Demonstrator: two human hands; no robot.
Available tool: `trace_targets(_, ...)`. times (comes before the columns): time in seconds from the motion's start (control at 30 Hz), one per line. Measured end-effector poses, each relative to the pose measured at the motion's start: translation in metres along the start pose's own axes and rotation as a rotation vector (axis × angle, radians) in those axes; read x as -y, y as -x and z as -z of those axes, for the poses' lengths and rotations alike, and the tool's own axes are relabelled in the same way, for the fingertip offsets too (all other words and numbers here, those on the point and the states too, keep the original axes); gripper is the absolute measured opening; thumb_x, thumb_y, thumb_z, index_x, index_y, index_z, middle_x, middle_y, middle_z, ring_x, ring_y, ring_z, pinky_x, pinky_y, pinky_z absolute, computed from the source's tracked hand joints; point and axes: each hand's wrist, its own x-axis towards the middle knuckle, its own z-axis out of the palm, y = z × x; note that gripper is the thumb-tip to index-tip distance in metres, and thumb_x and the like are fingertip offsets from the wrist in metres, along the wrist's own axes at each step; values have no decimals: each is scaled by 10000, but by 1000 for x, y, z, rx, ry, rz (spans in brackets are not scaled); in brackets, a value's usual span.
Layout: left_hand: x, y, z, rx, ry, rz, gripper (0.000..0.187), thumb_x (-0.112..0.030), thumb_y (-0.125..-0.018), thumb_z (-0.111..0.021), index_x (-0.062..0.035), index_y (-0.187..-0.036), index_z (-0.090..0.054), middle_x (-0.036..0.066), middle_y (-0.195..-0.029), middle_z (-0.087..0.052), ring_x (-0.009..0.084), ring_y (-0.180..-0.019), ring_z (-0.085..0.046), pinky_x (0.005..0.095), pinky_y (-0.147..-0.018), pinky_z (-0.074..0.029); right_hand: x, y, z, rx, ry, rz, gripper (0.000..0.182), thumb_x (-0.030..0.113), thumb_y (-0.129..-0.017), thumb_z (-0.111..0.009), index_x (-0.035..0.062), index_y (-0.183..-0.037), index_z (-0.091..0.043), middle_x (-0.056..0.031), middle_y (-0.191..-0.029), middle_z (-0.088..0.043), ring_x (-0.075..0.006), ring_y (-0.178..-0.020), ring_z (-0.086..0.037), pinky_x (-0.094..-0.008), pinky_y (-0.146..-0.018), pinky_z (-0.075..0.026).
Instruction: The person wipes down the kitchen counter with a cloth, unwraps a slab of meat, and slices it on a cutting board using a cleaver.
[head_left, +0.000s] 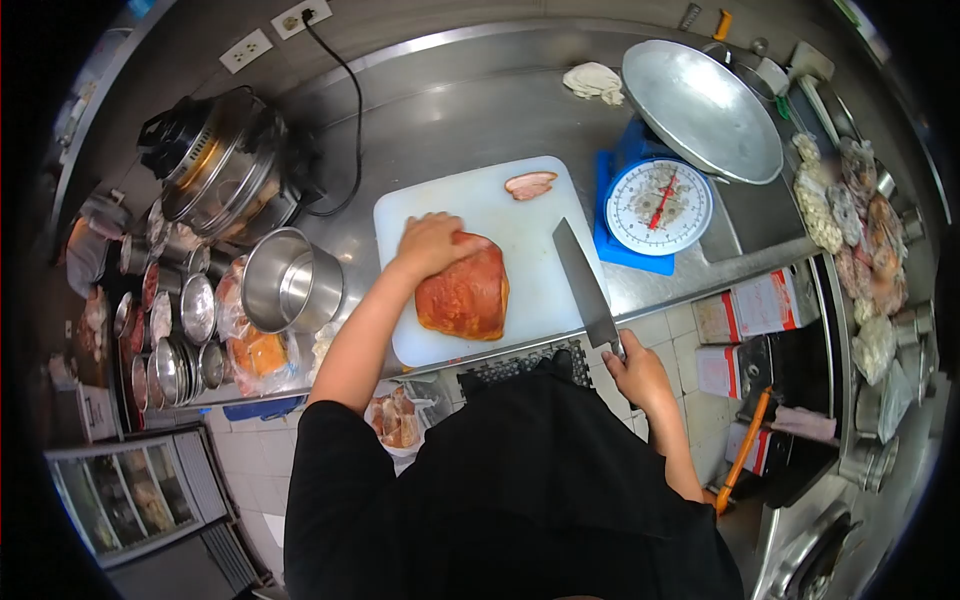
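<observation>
A large reddish-brown piece of smoked meat lies on the left half of the white cutting board. My left hand grips its far left side, thumb across the top; some fingertips are blurred. In my right hand is the handle of a broad kitchen knife. Its blade points away from me, over the board's right edge and apart from the meat. One thin slice of meat, pale along its edge, rests near the board's far right corner.
Right of the board stands a blue dial scale topped by a metal pan. A steel pot and a glass-bowled appliance with a black cord are on the left. A white cloth lies behind. Bagged food lines the right side.
</observation>
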Motion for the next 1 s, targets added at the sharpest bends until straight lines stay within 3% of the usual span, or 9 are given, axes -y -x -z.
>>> trace_targets(0.2, 47, 82, -4, 30, 167, 573, 793, -746, -938, -337, -51, -893, -717, 188, -819, -713, 395, -849, -678, 476, -788, -509, -32, -25, -4, 70, -93, 72, 326, 244, -922, -628, 70, -1177, -522, -263, -846, -680, -479, -866, -644, -557, -757, -481)
trace_targets(0.33, 3, 115, -45, -95, 372, 692, 780, -738, -945, -356, -45, -817, -691, 166, -720, -676, 360, -761, -668, 434, -720, -509, -17, -32, 10, 145, -118, 1, 323, 240, -934, -610, 71, -1193, -519, -215, -717, -664, -383, -688, -671, -479, -649, -500)
trace_targets(0.4, -25, 115, -52, -35, 508, 738, 763, -709, -958, -353, -48, -968, -734, 172, -812, -708, 373, -846, -678, 450, -795, -515, -15, -36, 12, 153, -132, 18, 301, 226, -941, -597, 69, -1185, -515, -164, -613, -632, -293, -524, -636, -415, -551, -487)
trace_targets(0.53, -37, 115, -36, -47, 684, 797, 693, -663, -954, -439, -31, -977, -720, 173, -783, -690, 363, -830, -671, 418, -807, -519, -11, -41, 13, 171, -55, 55, 302, 224, -940, -597, 69, -1186, -512, -166, -614, -633, -303, -527, -637, -422, -555, -489)
trace_targets(0.6, -36, 117, -17, -161, 440, 858, 604, -607, -929, -547, -35, -1064, -687, 181, -867, -690, 353, -861, -660, 400, -829, -517, -10, -40, 12, 169, -51, 40, 311, 229, -937, -600, 75, -1191, -508, -161, -609, -631, -309, -537, -642, -426, -561, -490)
trace_targets(0.7, 0, 94, -24, -579, 501, 795, 589, -556, -900, -626, -45, -1194, -630, 192, -1026, -693, 341, -956, -659, 398, -865, -510, -18, -41, 3, 144, -21, 38, 318, 238, -933, -606, 83, -1193, -509, -178, -649, -645, -340, -590, -659, -447, -598, -498)
trace_targets(0.73, 10, 81, -24, -582, 505, 788, 589, -556, -900, -626, -45, -1194, -630, 192, -1026, -693, 341, -956, -659, 398, -865, -510, -16, -39, 2, 136, -19, 38, 318, 238, -933, -606, 83, -1193, -509, -178, -649, -645, -340, -590, -659, -447, -598, -498)
trace_targets(0.8, 20, 49, -22, -460, 583, 638, 613, -514, -896, -655, -44, -1282, -579, 187, -1170, -670, 332, -1046, -651, 394, -903, -503, -12, -33, -1, 112, -22, 42, 317, 242, -930, -610, 87, -1190, -514, -207, -718, -663, -385, -678, -673, -470, -650, -504)
trace_targets(1.0, 31, 11, -10, -123, 729, 333, 573, -445, -906, -686, -62, -1319, -581, 153, -1216, -665, 261, -1119, -629, 365, -986, -471, -18, -30, -15, 47, -54, 39, 317, 239, -923, -611, 73, -1179, -526, -240, -789, -676, -445, -778, -667, -498, -715, -503)
